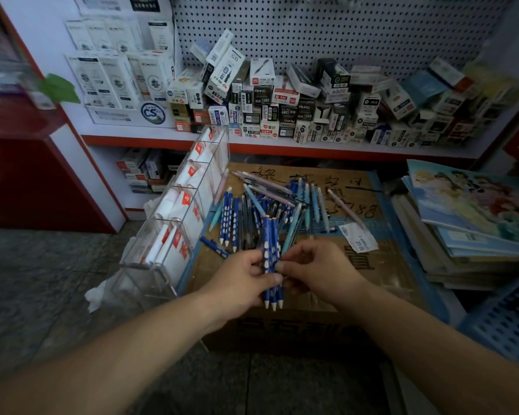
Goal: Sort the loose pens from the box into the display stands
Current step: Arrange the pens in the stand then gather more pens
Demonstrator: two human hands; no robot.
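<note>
My left hand (242, 280) grips a bundle of three dark blue pens (271, 253) with white dots, tips pointing down. My right hand (315, 271) pinches the same bundle from the right side. Beyond my hands a heap of loose pens (270, 205), dark blue, light blue and pink, lies on top of a closed cardboard box (372, 265). A clear acrylic display stand (186, 205) with several compartments and red-and-white labels stands at the box's left edge, its compartments holding only the label cards.
A shelf (282, 145) behind the box is crowded with small pen cartons under a pegboard. A stack of picture notebooks (474, 211) lies to the right, above a blue plastic crate (507, 319). Grey tiled floor lies to the left.
</note>
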